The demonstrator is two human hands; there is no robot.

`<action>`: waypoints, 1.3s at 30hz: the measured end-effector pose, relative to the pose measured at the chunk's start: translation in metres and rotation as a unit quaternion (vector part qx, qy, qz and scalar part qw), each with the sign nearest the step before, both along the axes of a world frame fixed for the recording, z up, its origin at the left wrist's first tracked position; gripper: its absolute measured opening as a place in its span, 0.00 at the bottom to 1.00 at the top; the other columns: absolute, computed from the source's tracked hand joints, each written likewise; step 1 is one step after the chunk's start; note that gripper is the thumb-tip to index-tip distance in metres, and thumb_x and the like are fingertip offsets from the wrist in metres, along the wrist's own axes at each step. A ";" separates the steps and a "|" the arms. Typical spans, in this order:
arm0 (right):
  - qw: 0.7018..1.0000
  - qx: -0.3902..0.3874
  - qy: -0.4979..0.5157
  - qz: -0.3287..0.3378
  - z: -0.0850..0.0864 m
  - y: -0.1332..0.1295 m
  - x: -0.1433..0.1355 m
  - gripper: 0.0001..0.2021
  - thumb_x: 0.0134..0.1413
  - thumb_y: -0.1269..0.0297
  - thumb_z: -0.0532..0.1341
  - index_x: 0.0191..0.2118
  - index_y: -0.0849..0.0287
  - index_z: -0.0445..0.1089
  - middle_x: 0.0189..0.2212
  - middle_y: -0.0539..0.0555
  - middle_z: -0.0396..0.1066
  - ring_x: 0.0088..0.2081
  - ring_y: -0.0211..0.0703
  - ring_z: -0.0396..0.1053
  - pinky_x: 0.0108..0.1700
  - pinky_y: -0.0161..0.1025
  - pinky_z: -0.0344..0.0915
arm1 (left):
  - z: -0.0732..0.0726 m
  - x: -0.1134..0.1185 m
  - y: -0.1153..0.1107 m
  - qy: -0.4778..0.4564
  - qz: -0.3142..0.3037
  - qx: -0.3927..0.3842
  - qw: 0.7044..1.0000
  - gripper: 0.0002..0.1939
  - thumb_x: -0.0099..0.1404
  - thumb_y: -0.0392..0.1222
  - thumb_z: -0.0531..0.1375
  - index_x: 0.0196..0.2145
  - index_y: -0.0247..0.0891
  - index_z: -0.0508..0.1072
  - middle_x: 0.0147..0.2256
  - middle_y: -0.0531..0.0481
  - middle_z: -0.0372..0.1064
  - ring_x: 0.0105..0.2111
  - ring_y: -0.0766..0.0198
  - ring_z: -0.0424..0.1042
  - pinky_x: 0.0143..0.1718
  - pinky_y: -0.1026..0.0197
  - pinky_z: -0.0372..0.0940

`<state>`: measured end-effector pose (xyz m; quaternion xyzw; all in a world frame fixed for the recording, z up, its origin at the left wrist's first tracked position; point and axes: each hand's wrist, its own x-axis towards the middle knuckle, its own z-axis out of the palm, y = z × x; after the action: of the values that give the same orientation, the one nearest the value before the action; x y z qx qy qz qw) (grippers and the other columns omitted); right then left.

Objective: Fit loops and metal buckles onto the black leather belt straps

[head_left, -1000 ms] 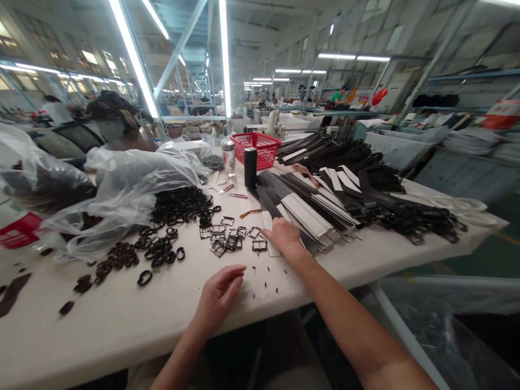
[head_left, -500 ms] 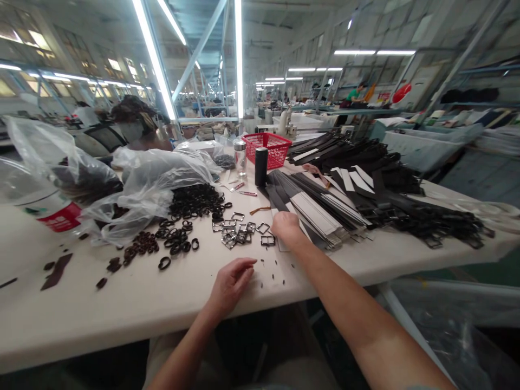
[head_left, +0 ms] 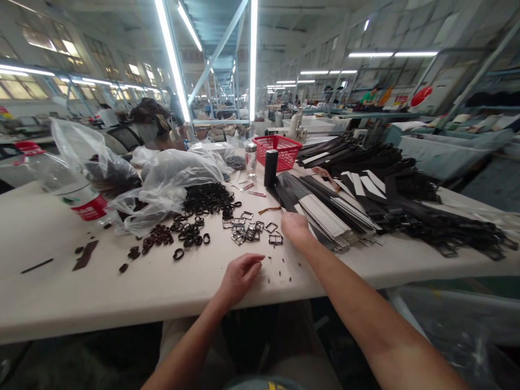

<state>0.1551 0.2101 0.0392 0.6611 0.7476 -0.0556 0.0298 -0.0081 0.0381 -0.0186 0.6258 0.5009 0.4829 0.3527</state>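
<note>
My left hand (head_left: 242, 275) rests near the table's front edge, fingers loosely bent and slightly apart, with nothing visible in it. Just right of it lie several tiny dark pieces (head_left: 280, 273). My right hand (head_left: 295, 227) is closed at the left side of a fanned stack of black and white strips (head_left: 324, 218); its fingertips are hidden, so what it grips cannot be made out. Metal buckles (head_left: 247, 232) lie between and beyond my hands. Farther left are black loops (head_left: 208, 199) in a heap and small brown loops (head_left: 157, 236).
On the table (head_left: 162, 295) stand a plastic bottle (head_left: 87, 203), clear bags (head_left: 182, 168), a glass jar (head_left: 251, 161), a black cylinder (head_left: 270, 168) and a red basket (head_left: 284, 152). Finished-looking black straps with buckles (head_left: 439, 219) pile up at the right. A person in green (head_left: 369, 97) is far back.
The whole view has shifted, so the table's things appear farther right and more of the bottle shows. My hands keep nearly the same places over the table.
</note>
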 end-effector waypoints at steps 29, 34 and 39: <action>0.912 0.015 0.383 0.148 -0.039 -0.196 0.147 0.15 0.55 0.67 0.55 0.47 0.55 0.73 0.39 0.52 0.80 0.39 0.47 0.79 0.41 0.38 0.76 | 0.039 -0.043 0.005 -0.386 0.072 -0.198 0.898 0.16 0.45 0.41 0.73 0.30 0.34 0.75 0.24 0.51 0.76 0.23 0.68 0.74 0.27 0.67 0.65; 0.905 0.091 0.389 0.144 -0.043 -0.210 0.121 0.15 0.60 0.60 0.60 0.51 0.55 0.72 0.44 0.56 0.78 0.44 0.51 0.77 0.50 0.47 0.74 | 0.025 -0.020 -0.044 -0.359 0.047 -0.291 0.886 0.15 0.47 0.43 0.71 0.31 0.33 0.75 0.25 0.48 0.78 0.23 0.64 0.76 0.26 0.66 0.68; 0.874 0.177 0.408 0.198 -0.034 -0.220 0.044 0.20 0.60 0.55 0.64 0.54 0.59 0.70 0.50 0.61 0.75 0.52 0.53 0.73 0.56 0.50 0.69 | 0.017 0.019 -0.068 -0.429 0.042 -0.330 0.840 0.15 0.50 0.42 0.71 0.35 0.33 0.76 0.29 0.48 0.79 0.28 0.63 0.78 0.30 0.66 0.71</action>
<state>0.1996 -0.0095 0.0052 0.4126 0.8059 -0.1800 -0.3845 0.0107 -0.0303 -0.0012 0.1805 0.4549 0.5234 0.6975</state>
